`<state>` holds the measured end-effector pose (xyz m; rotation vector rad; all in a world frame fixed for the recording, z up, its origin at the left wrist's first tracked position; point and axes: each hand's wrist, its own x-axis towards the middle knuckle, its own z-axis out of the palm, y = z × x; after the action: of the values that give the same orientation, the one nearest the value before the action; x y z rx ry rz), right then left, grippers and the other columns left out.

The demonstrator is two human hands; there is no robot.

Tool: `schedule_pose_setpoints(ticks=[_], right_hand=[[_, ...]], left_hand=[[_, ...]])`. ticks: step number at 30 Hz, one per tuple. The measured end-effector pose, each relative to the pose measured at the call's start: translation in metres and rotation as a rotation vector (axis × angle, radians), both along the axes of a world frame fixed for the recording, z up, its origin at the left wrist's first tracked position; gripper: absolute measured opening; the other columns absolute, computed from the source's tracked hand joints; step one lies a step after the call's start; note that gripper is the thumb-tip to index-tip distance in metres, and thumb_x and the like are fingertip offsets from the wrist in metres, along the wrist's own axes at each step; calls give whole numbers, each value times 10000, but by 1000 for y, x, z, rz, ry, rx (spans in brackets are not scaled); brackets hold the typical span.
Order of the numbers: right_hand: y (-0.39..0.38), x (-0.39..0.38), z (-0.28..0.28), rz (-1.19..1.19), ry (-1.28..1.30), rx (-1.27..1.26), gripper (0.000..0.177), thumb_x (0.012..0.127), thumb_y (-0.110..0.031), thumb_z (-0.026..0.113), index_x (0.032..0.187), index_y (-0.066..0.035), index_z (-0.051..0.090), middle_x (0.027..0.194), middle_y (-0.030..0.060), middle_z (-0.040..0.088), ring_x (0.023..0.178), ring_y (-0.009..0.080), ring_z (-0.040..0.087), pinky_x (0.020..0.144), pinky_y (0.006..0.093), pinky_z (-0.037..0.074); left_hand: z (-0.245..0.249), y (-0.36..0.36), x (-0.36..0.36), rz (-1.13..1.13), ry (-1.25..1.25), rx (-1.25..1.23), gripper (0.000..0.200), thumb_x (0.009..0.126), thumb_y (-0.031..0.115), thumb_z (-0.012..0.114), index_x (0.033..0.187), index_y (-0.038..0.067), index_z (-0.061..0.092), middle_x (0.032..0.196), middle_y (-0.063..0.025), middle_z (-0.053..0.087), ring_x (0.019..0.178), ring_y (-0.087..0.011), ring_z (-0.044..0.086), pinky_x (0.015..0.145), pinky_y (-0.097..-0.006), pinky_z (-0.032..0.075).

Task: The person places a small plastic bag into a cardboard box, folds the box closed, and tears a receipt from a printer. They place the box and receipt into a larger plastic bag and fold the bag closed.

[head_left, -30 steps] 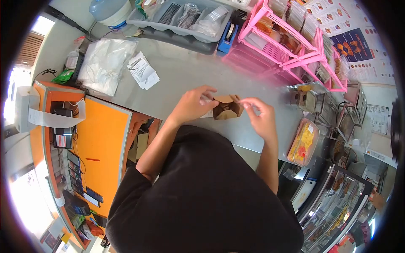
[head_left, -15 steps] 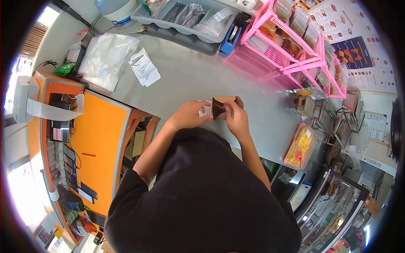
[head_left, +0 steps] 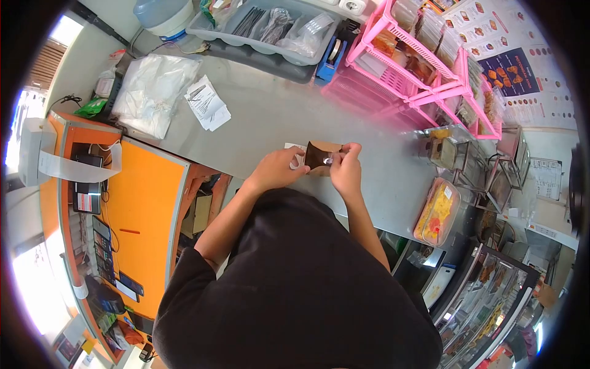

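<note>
Between my hands, just above the near part of the metal counter, is a small brown cardboard box (head_left: 326, 147) with a dark opening facing up. My left hand (head_left: 275, 170) is closed on its left side, thumb toward the opening. A white printed paper (head_left: 295, 148) shows beside those fingers. My right hand (head_left: 348, 172) pinches the box's right side, with the index finger bent over the edge. A small shiny spot lies by the right thumb; I cannot make out what it is. The inside of the box is mostly hidden in shadow.
On the metal counter (head_left: 264, 111) lie white plastic bags (head_left: 153, 92) and printed slips (head_left: 208, 104). A grey cutlery tray (head_left: 246, 38), blue tape dispenser (head_left: 332, 59) and pink rack (head_left: 424, 74) stand behind. At right is a plastic food container (head_left: 437, 212); an orange cabinet (head_left: 144, 221) is at left.
My right hand's fingers have shifted from inside the opening to the box's right edge. A shiny spot now shows by the thumb. My left hand stays nearly in place.
</note>
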<state>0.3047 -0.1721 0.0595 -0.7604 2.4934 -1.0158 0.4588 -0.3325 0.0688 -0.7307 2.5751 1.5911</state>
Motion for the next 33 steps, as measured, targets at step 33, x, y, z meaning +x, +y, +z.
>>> schedule_pose_setpoints(ticks=[33], right_hand=[[-17, 28, 72, 145, -301, -543, 208, 951, -157, 776, 1073, 10, 750, 1071, 100, 694, 916, 189, 652, 829, 335, 546]], left_hand=[[39, 14, -19, 484, 541, 750, 179, 966, 108, 778, 1067, 25, 656, 977, -77, 754, 887, -136, 719, 806, -287, 593]])
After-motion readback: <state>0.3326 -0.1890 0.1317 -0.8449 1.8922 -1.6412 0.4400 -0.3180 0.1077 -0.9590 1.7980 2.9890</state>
